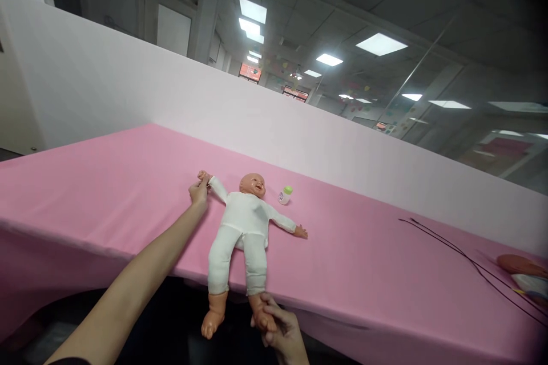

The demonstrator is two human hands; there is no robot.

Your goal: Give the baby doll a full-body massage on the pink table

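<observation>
A baby doll [246, 214] in a white cloth suit lies on its back on the pink-covered table [342, 262], head toward the wall. Its lower legs hang over the table's front edge. My left hand [199, 191] is closed around the doll's wrist at the left of the view, with the arm stretched out sideways. At the front edge, my right hand [280, 325] grips the doll's foot on the right side. The doll's other arm lies spread on the cloth. Beside its head stands a small bottle [285, 195] with a green cap.
Thin black cables [454, 246] run across the right part of the table. Another doll [524, 274], partly cut off, lies at the far right edge. A low white wall [257, 125] with glass above it borders the table's back.
</observation>
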